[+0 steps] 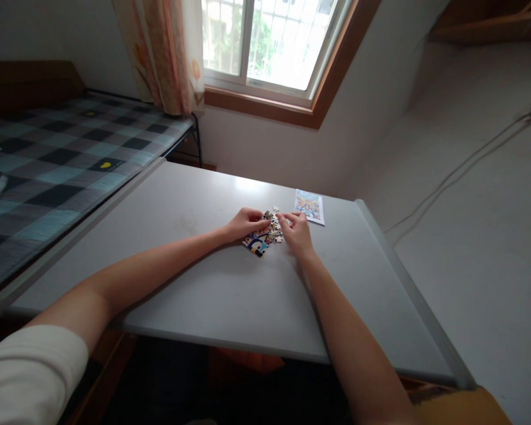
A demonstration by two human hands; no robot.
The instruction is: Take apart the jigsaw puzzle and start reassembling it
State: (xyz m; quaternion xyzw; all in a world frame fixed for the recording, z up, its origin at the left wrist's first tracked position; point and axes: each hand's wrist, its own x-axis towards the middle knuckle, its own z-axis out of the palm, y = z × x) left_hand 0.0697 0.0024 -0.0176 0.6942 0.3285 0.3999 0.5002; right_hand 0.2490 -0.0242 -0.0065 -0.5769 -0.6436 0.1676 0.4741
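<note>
with left hand [245,224] half-curled, touching the puzzle [256,244] at its upper left; cannot tell whether gripping a piece. with right hand [297,232] nearly closed, thumb and forefinger close together over loose pieces [274,230] just right of the puzzle; cannot tell about any hold there either. between both hands, one puzzle, part joined, with loose pieces too crowded to count. just beyond the right hand, one card [308,206], colourfully printed, too small to read. all on one grey table [212,295]. farther off, one checked bed [128,139], one curtain [168,59], one window [278,47] with a blurred label [255,84]. along the right wall [491,236], a cable [458,160]; above, one shelf [491,32].
</note>
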